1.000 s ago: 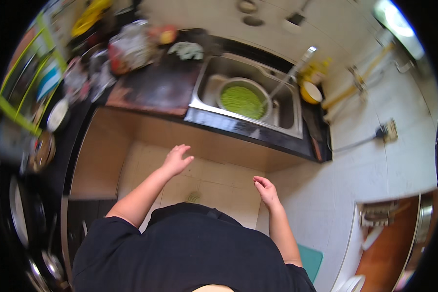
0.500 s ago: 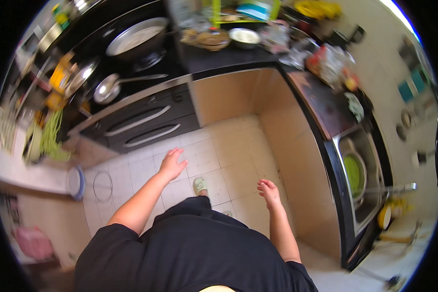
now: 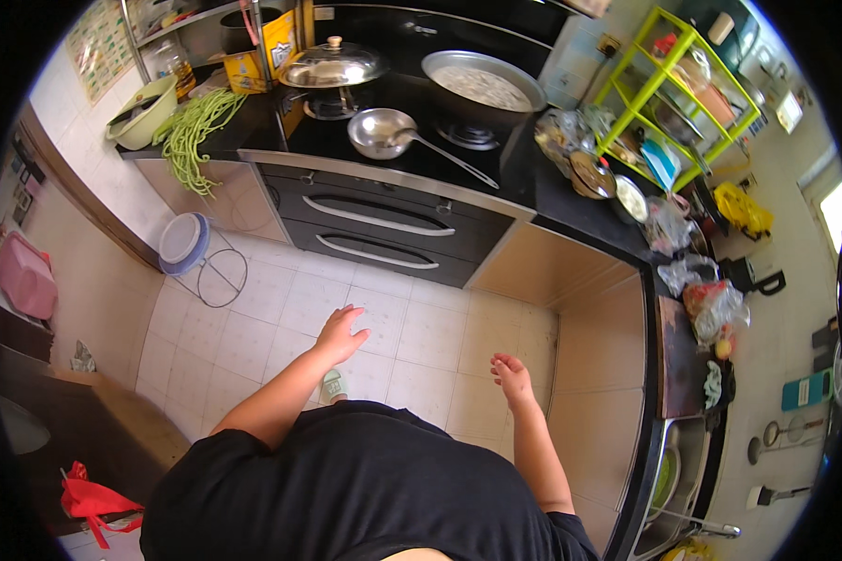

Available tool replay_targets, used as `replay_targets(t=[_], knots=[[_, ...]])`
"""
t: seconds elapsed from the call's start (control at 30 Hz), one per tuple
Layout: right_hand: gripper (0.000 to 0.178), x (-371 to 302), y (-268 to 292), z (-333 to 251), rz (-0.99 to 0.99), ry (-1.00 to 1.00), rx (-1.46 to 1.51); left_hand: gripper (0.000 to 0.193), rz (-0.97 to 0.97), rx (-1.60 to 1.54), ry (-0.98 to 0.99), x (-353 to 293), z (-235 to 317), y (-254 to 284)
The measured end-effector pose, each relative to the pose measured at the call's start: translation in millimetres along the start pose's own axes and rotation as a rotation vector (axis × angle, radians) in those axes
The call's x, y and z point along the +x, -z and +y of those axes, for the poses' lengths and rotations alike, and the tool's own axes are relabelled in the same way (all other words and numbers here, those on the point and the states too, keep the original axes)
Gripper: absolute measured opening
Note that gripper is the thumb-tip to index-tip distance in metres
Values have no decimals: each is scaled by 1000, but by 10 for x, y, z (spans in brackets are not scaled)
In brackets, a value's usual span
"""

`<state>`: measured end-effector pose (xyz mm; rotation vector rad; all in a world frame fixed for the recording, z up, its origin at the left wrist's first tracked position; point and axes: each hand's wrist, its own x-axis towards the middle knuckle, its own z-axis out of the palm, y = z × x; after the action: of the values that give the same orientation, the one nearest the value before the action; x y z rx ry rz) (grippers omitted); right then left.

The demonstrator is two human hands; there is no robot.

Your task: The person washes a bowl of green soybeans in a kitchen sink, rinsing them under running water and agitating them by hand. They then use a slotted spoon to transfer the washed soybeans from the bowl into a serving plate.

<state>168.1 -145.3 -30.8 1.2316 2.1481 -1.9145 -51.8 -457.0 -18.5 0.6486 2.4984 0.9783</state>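
My left hand (image 3: 341, 335) hangs over the tiled floor, fingers apart and nothing in it. My right hand (image 3: 512, 379) is also in the air, loosely curled, with no object visible in it. Neither touches anything. Ahead is a black stove top with a wide pan (image 3: 482, 86) of whitish contents at the right burner. A domed lid (image 3: 333, 65) with a knob covers a pan on the left burner. Between them, nearer the front edge, sits a metal bowl (image 3: 372, 134) with a ladle (image 3: 449, 161) resting in it, its handle pointing right.
Long green beans (image 3: 199, 131) hang over the counter edge beside a light green basin (image 3: 145, 114). Below stands a stool (image 3: 185, 245). Dark drawers (image 3: 374, 224) lie under the stove. At right are a green rack (image 3: 669, 89), plastic bags (image 3: 716, 313) and a sink (image 3: 688, 467).
My view has turned left, bringing the stove toward the middle and the sink lower right. Both hands stay empty in much the same pose before my body.
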Motion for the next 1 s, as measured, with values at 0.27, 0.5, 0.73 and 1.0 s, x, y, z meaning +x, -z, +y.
replay_targets(t=[0.27,0.5,0.73,1.0], knots=[[30,536,-993,-572,-44,85,-126,50,15,-88,41,623,-816,759],[29,1011,-1430,-904,-46,102,-93,48,66,-102,98,975,-1590,1171],[24,1988,-1071,-1157,89,168,-290,50,57,-222,170,1338,-1325,1181],[29,3198,-657,-2337,367,615,-490,50,167,-228,195,1845,-1319,1226]])
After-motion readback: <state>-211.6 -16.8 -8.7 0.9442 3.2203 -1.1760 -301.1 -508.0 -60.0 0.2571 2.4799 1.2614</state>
